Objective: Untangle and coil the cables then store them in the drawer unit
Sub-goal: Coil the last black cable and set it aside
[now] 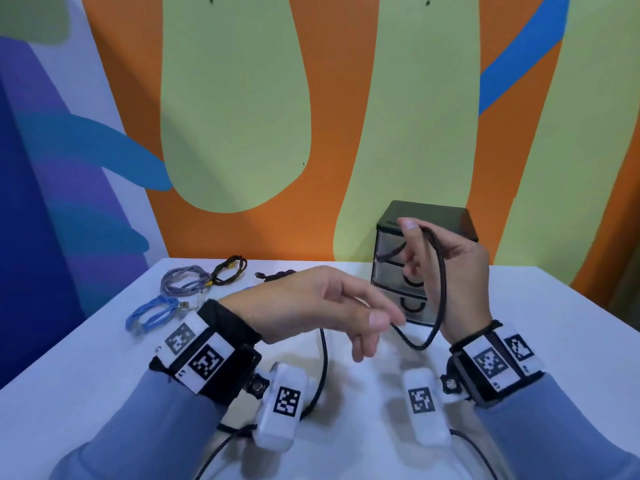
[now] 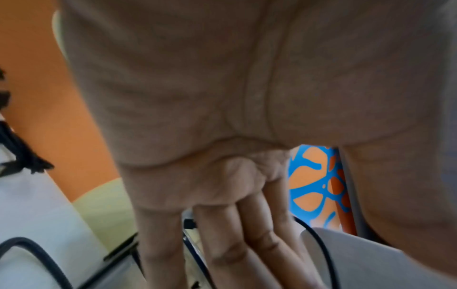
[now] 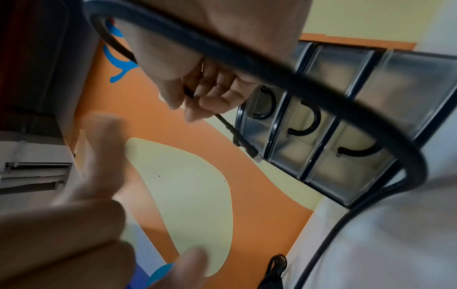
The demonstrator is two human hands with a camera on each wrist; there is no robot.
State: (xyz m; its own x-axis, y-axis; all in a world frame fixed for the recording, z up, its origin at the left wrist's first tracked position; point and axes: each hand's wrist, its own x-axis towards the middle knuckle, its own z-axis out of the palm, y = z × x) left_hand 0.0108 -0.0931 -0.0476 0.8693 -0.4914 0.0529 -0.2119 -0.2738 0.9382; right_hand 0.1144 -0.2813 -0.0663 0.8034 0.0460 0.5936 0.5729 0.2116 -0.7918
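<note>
My right hand [image 1: 410,247] is raised in front of the drawer unit [image 1: 384,275] and pinches a black cable [image 1: 441,289]. The cable hangs from it in one long loop. In the right wrist view the fingers [image 3: 210,93] curl round the black cable [image 3: 247,64], and its plug end [image 3: 249,150] sticks out toward the drawers [image 3: 321,136]. My left hand [image 1: 370,336] hovers just left of the loop's bottom with its fingers relaxed and holds nothing. The left wrist view shows straight fingers [image 2: 247,234]. The cable's tail [image 1: 323,362] runs down across the white table [image 1: 519,341] toward me.
At the table's far left lie a grey coiled cable [image 1: 183,282], a black-and-yellow one [image 1: 228,270], a blue one [image 1: 152,315] and a dark braided one [image 1: 277,275]. The three-drawer unit stands against the painted wall, all drawers closed.
</note>
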